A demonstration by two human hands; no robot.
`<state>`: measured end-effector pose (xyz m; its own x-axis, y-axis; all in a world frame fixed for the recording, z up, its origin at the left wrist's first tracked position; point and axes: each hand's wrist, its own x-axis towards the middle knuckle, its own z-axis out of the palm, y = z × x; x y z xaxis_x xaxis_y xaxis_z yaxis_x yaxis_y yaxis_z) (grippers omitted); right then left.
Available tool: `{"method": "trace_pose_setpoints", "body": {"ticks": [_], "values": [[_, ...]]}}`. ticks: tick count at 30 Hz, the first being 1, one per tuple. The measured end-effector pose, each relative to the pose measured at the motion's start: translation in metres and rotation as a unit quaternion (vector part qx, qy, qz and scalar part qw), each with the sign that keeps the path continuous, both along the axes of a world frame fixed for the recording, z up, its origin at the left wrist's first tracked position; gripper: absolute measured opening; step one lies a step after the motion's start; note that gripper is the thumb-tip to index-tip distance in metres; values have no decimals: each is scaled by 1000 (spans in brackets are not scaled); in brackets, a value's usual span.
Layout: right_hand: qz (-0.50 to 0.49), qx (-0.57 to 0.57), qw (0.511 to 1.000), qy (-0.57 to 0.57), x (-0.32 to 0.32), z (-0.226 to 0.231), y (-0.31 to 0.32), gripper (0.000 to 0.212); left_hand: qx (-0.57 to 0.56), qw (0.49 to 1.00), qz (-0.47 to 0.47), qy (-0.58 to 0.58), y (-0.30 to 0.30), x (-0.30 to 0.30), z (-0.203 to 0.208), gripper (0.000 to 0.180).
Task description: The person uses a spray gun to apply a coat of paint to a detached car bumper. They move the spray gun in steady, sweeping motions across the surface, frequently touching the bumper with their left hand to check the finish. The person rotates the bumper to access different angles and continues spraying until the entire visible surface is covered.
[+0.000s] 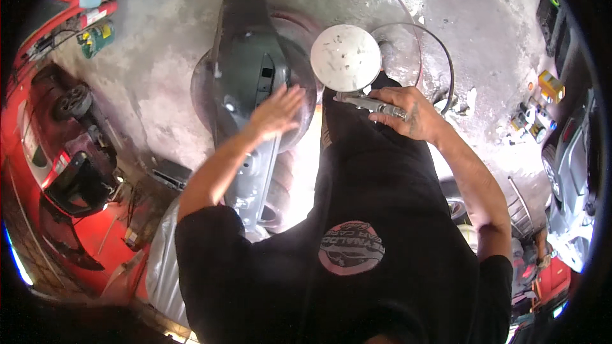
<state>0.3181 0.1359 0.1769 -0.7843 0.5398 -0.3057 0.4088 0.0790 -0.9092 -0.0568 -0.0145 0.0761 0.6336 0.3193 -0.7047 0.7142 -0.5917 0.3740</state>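
Observation:
My right hand is wrapped round the metal handle of a spray gun, held in front of my lap. A round, pale cup with dark specks sits atop the gun. My left hand is flat with fingers stretched, over the right edge of a long dark grey car body panel. Whether the palm touches the panel or hovers just above it, I cannot tell. The panel has a recessed slot near my fingers. Beneath the panel, partly hidden, are tyres.
A dark hose curves from near the gun across the stained concrete floor. Red car parts line the left side. Small cans and boxes stand at right, near a silver car. A green-yellow container lies upper left.

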Motion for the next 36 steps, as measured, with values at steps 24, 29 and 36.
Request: {"method": "trace_pose_setpoints", "body": {"ticks": [24, 29, 36], "values": [[21, -31, 999, -36, 17, 10, -4, 41, -433, 577, 692, -41, -214, 109, 56, 43], [4, -29, 999, -29, 20, 9, -9, 40, -316, 638, 696, -91, -93, 102, 34, 42], [-8, -52, 995, -85, 21, 22, -4, 36, 333, 889, 314, 11, 144, 4, -28, 60]]}}
